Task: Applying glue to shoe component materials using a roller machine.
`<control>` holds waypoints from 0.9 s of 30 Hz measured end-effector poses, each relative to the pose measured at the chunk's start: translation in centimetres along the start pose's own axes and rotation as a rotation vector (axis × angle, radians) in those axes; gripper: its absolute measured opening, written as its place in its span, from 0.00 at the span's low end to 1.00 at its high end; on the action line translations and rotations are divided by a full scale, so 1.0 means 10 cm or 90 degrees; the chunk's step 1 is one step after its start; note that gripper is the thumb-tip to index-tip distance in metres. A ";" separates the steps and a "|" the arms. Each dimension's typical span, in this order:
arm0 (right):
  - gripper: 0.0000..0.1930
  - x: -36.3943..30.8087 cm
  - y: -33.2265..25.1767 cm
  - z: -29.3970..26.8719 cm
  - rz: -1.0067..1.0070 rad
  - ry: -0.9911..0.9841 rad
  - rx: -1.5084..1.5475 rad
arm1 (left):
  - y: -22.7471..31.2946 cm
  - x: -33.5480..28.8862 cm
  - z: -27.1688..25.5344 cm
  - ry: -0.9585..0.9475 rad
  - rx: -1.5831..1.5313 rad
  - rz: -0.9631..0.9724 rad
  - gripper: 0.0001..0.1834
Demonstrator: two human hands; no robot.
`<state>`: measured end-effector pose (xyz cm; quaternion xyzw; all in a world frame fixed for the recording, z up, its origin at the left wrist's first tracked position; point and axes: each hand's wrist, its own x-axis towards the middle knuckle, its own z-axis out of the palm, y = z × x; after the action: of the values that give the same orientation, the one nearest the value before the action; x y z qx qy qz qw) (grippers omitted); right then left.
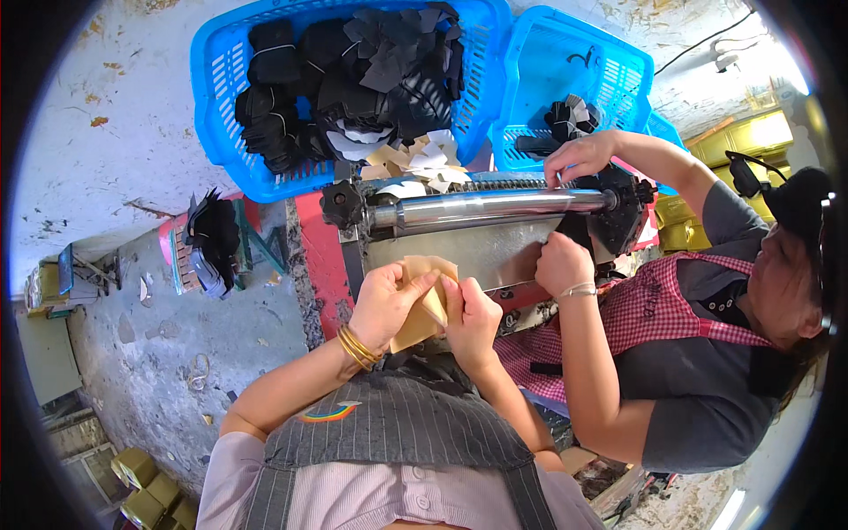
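Note:
Close in front of my apron, both hands hold a small stack of tan sheet pieces (413,330), like thin leather or card. My left hand (378,307) grips it from the left, thumb on top, with gold bangles at the wrist. My right hand (473,320) pinches its right side with thumb and fingers, and the upper edge looks bent or fanned. Just beyond my hands is a machine with a shiny metal roller (503,210) above a flat metal plate (450,252).
A co-worker at my right has one hand (565,263) by a black piece at the plate, the other above the roller. Behind stand blue baskets (205,106) with bundled black pieces. Loose tan and white scraps (424,163) lie behind the roller. At left, black pieces (212,238) are stacked.

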<state>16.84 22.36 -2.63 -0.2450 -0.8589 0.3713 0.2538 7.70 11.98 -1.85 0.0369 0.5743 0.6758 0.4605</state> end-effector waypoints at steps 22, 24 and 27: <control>0.11 0.09 0.29 -0.27 0.319 -0.165 0.315 | 0.11 -0.18 -0.16 -0.146 -0.156 -0.109 0.16; 0.12 0.22 0.37 -0.23 0.397 -0.172 0.273 | 0.09 -0.18 -0.16 -0.140 -0.161 -0.088 0.16; 0.13 0.50 0.37 -0.03 0.404 -0.088 0.286 | 0.13 -0.12 -0.07 -0.073 -0.098 -0.066 0.13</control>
<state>14.16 27.85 -3.99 -0.4108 -0.6528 0.6260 0.1152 7.24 10.81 -0.44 0.0106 0.4941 0.6903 0.5284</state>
